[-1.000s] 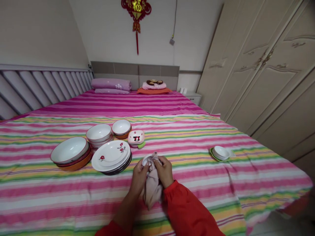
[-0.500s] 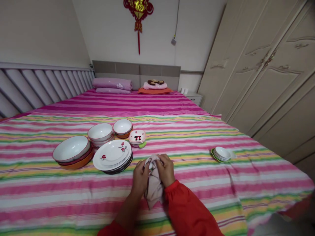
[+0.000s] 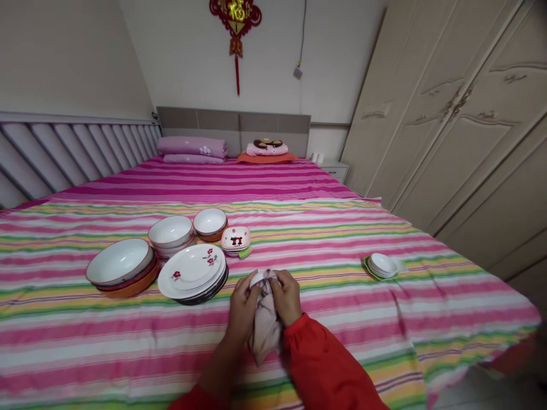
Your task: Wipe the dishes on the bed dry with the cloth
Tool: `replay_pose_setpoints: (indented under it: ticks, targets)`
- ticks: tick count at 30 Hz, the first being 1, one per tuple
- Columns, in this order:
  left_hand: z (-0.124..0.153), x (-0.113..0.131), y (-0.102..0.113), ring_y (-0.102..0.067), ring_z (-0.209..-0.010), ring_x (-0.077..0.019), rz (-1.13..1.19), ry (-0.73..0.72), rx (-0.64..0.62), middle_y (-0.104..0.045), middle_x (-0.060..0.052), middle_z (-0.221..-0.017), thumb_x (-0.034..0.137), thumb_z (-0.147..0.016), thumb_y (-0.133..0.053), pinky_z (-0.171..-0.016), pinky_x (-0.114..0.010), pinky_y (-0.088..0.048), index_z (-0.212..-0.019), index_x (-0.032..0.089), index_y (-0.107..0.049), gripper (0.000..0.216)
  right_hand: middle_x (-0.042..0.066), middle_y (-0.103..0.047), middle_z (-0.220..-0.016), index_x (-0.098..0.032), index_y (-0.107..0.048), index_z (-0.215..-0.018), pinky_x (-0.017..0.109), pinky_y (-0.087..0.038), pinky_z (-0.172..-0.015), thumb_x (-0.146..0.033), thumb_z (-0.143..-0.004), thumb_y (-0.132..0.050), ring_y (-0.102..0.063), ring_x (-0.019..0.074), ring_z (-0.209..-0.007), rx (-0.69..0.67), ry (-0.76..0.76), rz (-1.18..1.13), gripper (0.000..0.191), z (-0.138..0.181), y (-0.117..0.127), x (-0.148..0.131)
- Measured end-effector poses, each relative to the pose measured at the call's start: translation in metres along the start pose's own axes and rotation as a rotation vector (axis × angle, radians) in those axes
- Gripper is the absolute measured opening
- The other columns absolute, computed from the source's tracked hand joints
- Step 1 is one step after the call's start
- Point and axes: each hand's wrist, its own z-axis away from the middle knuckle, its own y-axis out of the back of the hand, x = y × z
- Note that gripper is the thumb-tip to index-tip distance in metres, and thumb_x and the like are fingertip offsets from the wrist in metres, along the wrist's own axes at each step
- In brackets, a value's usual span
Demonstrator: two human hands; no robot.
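Observation:
Close in front of me, both hands grip a crumpled beige-pink cloth point(image 3: 265, 333) that hangs down between them. My left hand point(image 3: 241, 304) is closed at its left side, with fingers curled round a small white dish point(image 3: 258, 277) whose rim shows above the cloth. Most of that dish is hidden by cloth and fingers. My right hand point(image 3: 288, 297) pinches the cloth from the right, thumb on the near side. Left of my hands lies a stack of white plates point(image 3: 193, 267) with red flowers. Just behind it sit small square dishes point(image 3: 236, 239) with a cartoon print.
Further left stand stacked large bowls point(image 3: 122, 265), medium bowls point(image 3: 171, 232) and smaller bowls point(image 3: 209, 222). To the right, small white dishes point(image 3: 383, 265) rest on green ones. Everything lies on a striped bedsheet point(image 3: 325, 341); a wardrobe point(image 3: 461, 125) stands beyond the right edge.
Both hands stay on the cloth at nearly the same spot. The cloth has shifted in the fingers, and more of the white rim shows by the left hand. The view has moved slightly.

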Motion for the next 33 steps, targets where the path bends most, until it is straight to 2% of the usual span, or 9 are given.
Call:
replay_pose_setpoints:
  ticks: [4,7,15,19,22,24,26,29,33]
  targets:
    - [0.001,-0.002,0.002,-0.058,-0.085,-0.0191,-0.19,-0.138,0.019,-0.062,-0.007,-0.093,0.029,-0.081,-0.051,-0.077,-0.032,-0.046,-0.103,0.019,-0.067,0.029,0.007,-0.061,-0.086,-0.018,-0.069,-0.098,0.029,-0.045,-0.074,-0.015,-0.08,-0.046,-0.056,0.0187,-0.082,0.035,0.223,0.192,0.029,0.003,0.005,-0.006]
    - [0.001,-0.002,0.004,-0.057,-0.084,-0.0196,-0.208,-0.161,0.01,-0.062,-0.006,-0.089,0.029,-0.084,-0.048,-0.076,-0.033,-0.046,-0.097,0.019,-0.068,0.026,0.007,-0.061,-0.087,-0.019,-0.069,-0.101,0.029,-0.046,-0.074,-0.015,-0.081,-0.046,-0.057,0.0183,-0.082,0.025,0.24,0.175,0.03,0.003,0.003,-0.003]
    - [0.004,0.003,0.001,-0.056,-0.074,-0.0181,-0.127,-0.08,0.029,-0.06,-0.004,-0.078,0.04,-0.082,-0.052,-0.066,-0.029,-0.044,-0.087,0.018,-0.066,0.026,0.002,-0.067,-0.071,-0.017,-0.072,-0.078,0.026,-0.044,-0.064,-0.03,-0.073,-0.057,-0.058,0.0172,-0.069,-0.035,-0.158,-0.119,0.021,-0.004,-0.001,0.009]
    - [0.005,0.007,-0.001,-0.052,-0.058,-0.0141,0.044,0.079,0.051,-0.056,0.001,-0.064,0.045,-0.077,-0.057,-0.055,-0.025,-0.042,-0.086,0.017,-0.063,0.03,-0.001,-0.058,-0.053,-0.014,-0.066,-0.063,0.024,-0.039,-0.052,-0.042,-0.071,-0.061,-0.05,0.0133,-0.053,-0.145,-0.36,-0.307,0.03,0.001,-0.01,0.012]
    - [0.004,0.008,-0.004,-0.049,-0.052,-0.0121,0.142,0.182,-0.007,-0.053,0.004,-0.057,0.045,-0.073,-0.061,-0.051,-0.023,-0.04,-0.086,0.015,-0.061,0.033,-0.001,-0.056,-0.051,-0.014,-0.064,-0.063,0.025,-0.038,-0.05,-0.045,-0.073,-0.058,-0.048,0.0131,-0.05,-0.169,-0.415,-0.35,0.033,0.003,-0.013,0.014]
    - [0.003,0.006,-0.006,-0.052,-0.057,-0.013,0.169,0.188,-0.054,-0.058,0.002,-0.063,0.044,-0.07,-0.063,-0.054,-0.024,-0.041,-0.087,0.015,-0.061,0.034,0.0,-0.058,-0.056,-0.014,-0.066,-0.066,0.025,-0.039,-0.054,-0.038,-0.073,-0.058,-0.05,0.0139,-0.055,-0.12,-0.358,-0.28,0.026,0.002,-0.011,0.012]
    - [0.002,0.003,-0.007,-0.056,-0.065,-0.0149,0.138,0.142,-0.054,-0.063,-0.002,-0.075,0.041,-0.07,-0.063,-0.06,-0.025,-0.044,-0.092,0.015,-0.061,0.034,0.002,-0.062,-0.066,-0.016,-0.069,-0.073,0.026,-0.041,-0.061,-0.029,-0.074,-0.055,-0.053,0.0155,-0.065,-0.061,-0.208,-0.128,0.018,0.001,-0.006,0.008]
    - [0.001,-0.001,-0.003,-0.058,-0.077,-0.0175,-0.023,0.015,0.024,-0.063,-0.005,-0.089,0.035,-0.076,-0.058,-0.07,-0.029,-0.046,-0.102,0.017,-0.061,0.032,0.005,-0.063,-0.08,-0.018,-0.07,-0.089,0.028,-0.043,-0.072,-0.017,-0.078,-0.047,-0.056,0.018,-0.078,-0.03,0.066,0.16,0.026,0.003,0.001,0.0]
    - [0.001,-0.002,0.004,-0.056,-0.084,-0.0197,-0.222,-0.169,0.018,-0.061,-0.005,-0.088,0.024,-0.081,-0.047,-0.076,-0.033,-0.045,-0.092,0.019,-0.064,0.021,0.007,-0.061,-0.09,-0.019,-0.067,-0.106,0.029,-0.045,-0.075,-0.014,-0.082,-0.044,-0.057,0.0188,-0.084,-0.04,0.226,0.287,0.033,0.006,0.003,-0.005]
